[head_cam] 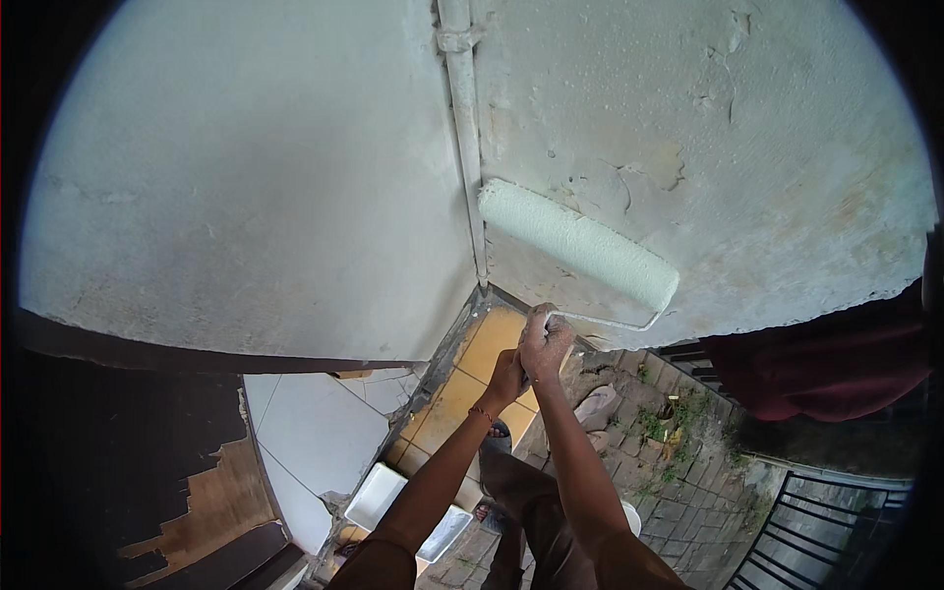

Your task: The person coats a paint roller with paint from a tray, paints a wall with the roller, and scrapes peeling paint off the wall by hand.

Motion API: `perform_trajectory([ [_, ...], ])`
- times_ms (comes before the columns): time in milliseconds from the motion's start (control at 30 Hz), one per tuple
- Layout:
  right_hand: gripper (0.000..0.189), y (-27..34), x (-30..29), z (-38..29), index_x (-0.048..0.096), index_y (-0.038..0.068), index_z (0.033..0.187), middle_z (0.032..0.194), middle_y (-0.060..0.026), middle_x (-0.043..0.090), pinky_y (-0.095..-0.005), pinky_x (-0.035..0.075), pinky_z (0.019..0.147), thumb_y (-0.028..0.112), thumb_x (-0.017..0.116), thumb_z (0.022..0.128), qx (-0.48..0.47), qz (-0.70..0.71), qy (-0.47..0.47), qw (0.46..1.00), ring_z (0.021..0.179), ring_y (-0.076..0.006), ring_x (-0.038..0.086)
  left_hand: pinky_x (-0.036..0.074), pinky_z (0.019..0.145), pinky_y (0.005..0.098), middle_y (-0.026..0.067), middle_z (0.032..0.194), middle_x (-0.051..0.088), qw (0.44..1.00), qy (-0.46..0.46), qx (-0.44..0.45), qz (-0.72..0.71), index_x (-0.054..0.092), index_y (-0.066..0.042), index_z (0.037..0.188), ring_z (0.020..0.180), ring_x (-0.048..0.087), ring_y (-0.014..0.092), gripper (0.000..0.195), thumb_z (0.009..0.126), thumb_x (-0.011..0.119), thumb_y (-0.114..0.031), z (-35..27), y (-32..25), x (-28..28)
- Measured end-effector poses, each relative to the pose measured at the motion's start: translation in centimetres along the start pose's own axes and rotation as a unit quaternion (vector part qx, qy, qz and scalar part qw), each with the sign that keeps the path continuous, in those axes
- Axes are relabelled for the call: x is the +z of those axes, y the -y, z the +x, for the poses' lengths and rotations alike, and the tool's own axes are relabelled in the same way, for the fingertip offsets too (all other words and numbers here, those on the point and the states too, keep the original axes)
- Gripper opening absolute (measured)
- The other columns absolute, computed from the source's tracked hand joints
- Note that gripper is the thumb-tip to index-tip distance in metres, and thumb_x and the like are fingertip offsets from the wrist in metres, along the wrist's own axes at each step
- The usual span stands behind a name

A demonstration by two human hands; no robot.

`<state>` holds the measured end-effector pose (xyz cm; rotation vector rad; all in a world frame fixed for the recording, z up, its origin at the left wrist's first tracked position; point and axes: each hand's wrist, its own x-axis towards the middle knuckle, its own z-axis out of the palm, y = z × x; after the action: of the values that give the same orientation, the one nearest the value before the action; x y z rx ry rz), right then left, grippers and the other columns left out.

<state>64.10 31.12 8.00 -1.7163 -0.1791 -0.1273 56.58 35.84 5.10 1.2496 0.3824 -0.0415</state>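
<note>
A wide paint roller [579, 240], its nap coated in pale greenish-white paint, is held up at the right-hand wall [590, 96]. Its left end lies close to a vertical pipe [462, 96] in the corner; whether the nap touches the wall I cannot tell. My right hand [547, 343], speckled with paint, grips the handle just below the bent wire frame [612, 322]. Directly beneath it, my left hand [507, 380] is closed around the lower handle, which the fingers mostly hide. Flaking, cracked patches [660, 166] mark the wall above the roller.
Yellow tiles [487, 343] form a ledge at the corner's foot. A white paint tray [376, 495] sits partly behind my left arm. Sandals [596, 402] lie on the paving [686, 509]. Dark red cloth [818, 369] and a metal grille [811, 527] are rightward; a peeling door [214, 501] is leftward.
</note>
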Motion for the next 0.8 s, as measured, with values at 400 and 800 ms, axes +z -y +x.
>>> perform_trajectory([
  [400,0.032,-11.7,1.3,-6.8,0.043,-0.003,0.060,0.052,-0.0142,0.039,-0.0348,0.032,0.046,0.014,0.049,0.086,0.131,-0.009,-0.022,0.991,0.047,-0.0157,0.040,0.030,0.036,0.0238,-0.0023,0.050,0.046,0.992,-0.085,-0.073,0.049,0.053,-0.004,0.064,0.040,0.040,0.005,0.049,0.099,0.034,-0.033,-0.9,13.9,-3.3],
  [800,0.041,-21.1,2.6,-11.7,0.046,-0.004,0.054,0.046,-0.0070,0.042,-0.0340,0.034,0.046,0.020,0.048,0.087,0.320,0.000,-0.050,0.946,0.046,-0.0134,0.041,0.029,0.029,0.0271,0.0019,0.041,0.041,0.964,-0.053,-0.261,0.010,0.043,-0.007,0.055,0.029,0.039,0.013,0.061,0.094,0.034,-0.053,-1.9,19.5,-6.2],
])
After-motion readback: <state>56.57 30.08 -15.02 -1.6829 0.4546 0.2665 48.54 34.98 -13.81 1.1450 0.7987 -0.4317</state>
